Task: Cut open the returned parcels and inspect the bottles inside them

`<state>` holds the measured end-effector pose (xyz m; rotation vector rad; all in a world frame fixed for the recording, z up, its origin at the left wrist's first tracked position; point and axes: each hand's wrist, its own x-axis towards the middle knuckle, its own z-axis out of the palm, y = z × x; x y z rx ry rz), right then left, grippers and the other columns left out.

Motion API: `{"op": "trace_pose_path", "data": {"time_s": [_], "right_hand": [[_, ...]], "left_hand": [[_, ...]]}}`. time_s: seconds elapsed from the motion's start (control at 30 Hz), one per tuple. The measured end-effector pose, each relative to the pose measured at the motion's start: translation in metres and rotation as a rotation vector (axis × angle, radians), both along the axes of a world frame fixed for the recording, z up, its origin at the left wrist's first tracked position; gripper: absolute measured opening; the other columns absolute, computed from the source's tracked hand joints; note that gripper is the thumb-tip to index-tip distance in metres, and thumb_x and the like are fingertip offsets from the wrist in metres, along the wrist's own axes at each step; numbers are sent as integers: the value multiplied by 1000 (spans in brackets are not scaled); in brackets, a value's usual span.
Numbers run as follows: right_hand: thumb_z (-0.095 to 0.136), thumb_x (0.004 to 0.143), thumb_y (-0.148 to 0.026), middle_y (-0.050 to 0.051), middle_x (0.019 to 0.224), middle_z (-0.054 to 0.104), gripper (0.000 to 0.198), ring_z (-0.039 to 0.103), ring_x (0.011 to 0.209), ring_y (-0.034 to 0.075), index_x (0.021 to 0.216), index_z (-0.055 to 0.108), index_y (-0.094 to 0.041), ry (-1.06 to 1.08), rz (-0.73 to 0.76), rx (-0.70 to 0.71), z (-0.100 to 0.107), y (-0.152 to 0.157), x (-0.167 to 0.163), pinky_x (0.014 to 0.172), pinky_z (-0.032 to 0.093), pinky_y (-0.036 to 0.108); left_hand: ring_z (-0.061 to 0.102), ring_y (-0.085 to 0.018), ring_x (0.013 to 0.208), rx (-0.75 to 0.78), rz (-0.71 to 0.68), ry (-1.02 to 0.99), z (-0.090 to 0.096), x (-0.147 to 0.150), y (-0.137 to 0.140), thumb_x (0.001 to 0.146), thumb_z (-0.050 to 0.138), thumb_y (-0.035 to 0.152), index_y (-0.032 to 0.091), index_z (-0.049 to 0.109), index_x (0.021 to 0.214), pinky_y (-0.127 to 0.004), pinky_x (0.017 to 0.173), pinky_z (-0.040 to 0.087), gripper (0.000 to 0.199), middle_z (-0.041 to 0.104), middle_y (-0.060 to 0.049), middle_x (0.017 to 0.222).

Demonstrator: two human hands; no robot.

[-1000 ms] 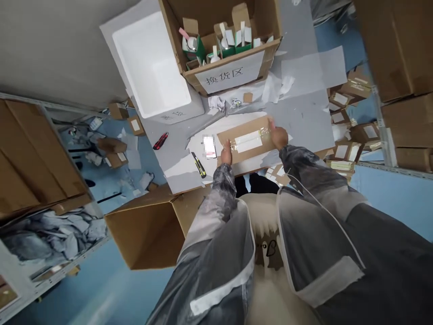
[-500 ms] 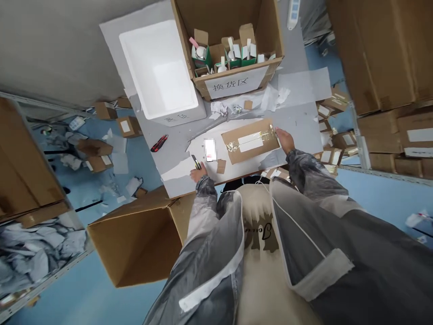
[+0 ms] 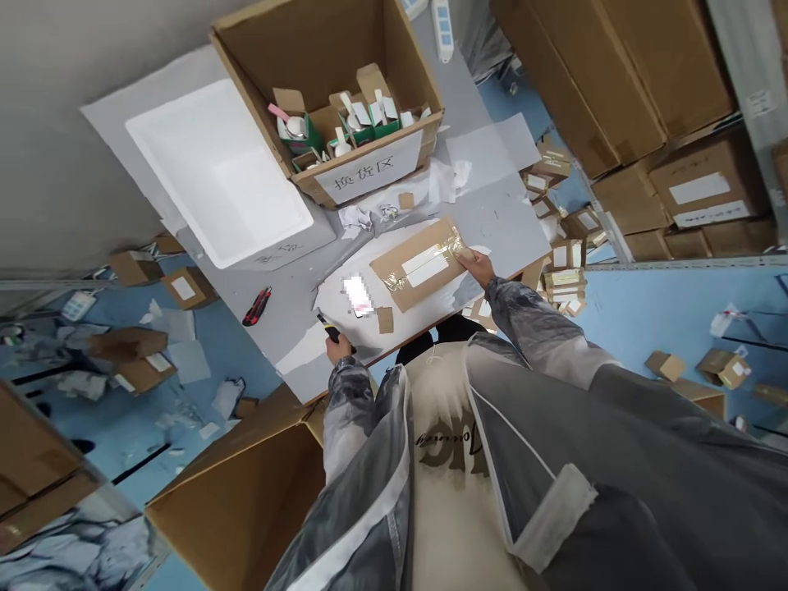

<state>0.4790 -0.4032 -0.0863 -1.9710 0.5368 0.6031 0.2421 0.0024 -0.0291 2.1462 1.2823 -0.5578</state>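
Observation:
My left hand (image 3: 338, 350) is closed around the handle of a yellow-and-black utility knife (image 3: 328, 327) near the front edge of the table, its tip pointing away from me. To the right, a flat brown cardboard box (image 3: 403, 289) lies on the table, with a white label and shiny clear tape across its top. My right hand (image 3: 478, 267) grips the box's right end, and some of its fingers are hidden. Between the knife and the box lie a phone (image 3: 358, 296) with a bright, blurred screen and a small brown cardboard piece (image 3: 385, 320).
A red-and-black utility knife (image 3: 257, 307) lies on the left of the table (image 3: 237, 283). Behind stand a white foam bin (image 3: 292, 238) and a large open carton (image 3: 434, 123) with several green boxes. Another open carton (image 3: 246, 501) stands below the table's front left.
My head view has turned and shifted, so the table appears rotated. My left hand has lifted the yellow-and-black knife into a fist grip. My right hand has closed on the box's end.

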Motion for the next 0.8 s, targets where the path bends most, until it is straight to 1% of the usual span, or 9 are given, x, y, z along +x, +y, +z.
{"op": "trace_pose_path", "data": {"time_s": [0.1,0.17,0.23,0.3,0.37,0.43,0.57,0.67,0.8], "right_hand": [[95,96,-86,11,133,98,74,93,131,37,132,95,-21,0,10,28,-6,6,-5,117,76,42],[91,103,-80,11,138,98,70,92,134,37,140,94,-21,-12,36,39,-9,10,-8,122,75,44],[87,109,-74,11,142,97,64,91,137,37,146,93,-22,-30,72,65,-10,13,-11,127,73,47],[83,113,-68,10,146,96,58,91,140,37,150,92,-23,-60,115,110,-10,16,-13,129,72,48],[81,116,-62,9,148,95,53,90,141,36,151,92,-24,-102,151,151,-10,19,-13,130,71,48],[79,117,-59,9,149,95,51,89,140,35,152,91,-24,-138,176,177,-9,23,-13,133,70,48],[78,117,-61,9,154,93,53,87,145,33,154,90,-25,-146,181,162,-10,32,-14,137,67,48],[75,119,-64,10,154,92,54,86,146,32,154,89,-25,-143,187,159,-12,37,-16,137,68,47],[67,123,-66,14,153,92,58,86,146,33,153,87,-21,-193,183,182,-15,41,-20,138,66,46]], "left_hand": [[86,-19,84,-136,51,-162,12,33,-11,129,51,39,22,72,156,-29,73,69,37,84,-6,119],[87,-22,85,-269,-21,-303,20,68,-29,123,55,38,26,71,160,-34,78,74,42,87,-7,124],[90,-28,106,-311,-255,-362,26,109,-54,118,61,34,25,73,162,-42,99,77,47,90,-11,133],[89,-35,127,-275,-517,-328,29,148,-79,119,66,35,24,77,166,-47,118,72,50,91,-13,136],[88,-38,132,-254,-675,-280,27,181,-101,123,69,41,26,76,175,-49,127,67,55,92,-13,138],[88,-39,132,-249,-772,-228,21,205,-116,125,71,45,29,74,180,-47,129,64,58,92,-13,143],[87,-42,134,-115,-943,-75,14,225,-129,128,68,44,26,77,182,-46,126,62,58,92,-20,144],[86,-44,129,7,-1038,-8,18,224,-129,131,61,47,25,72,188,-48,120,61,63,89,-24,141],[85,-44,125,30,-1101,29,25,218,-126,130,58,45,29,65,194,-52,119,60,66,86,-25,134]]}}
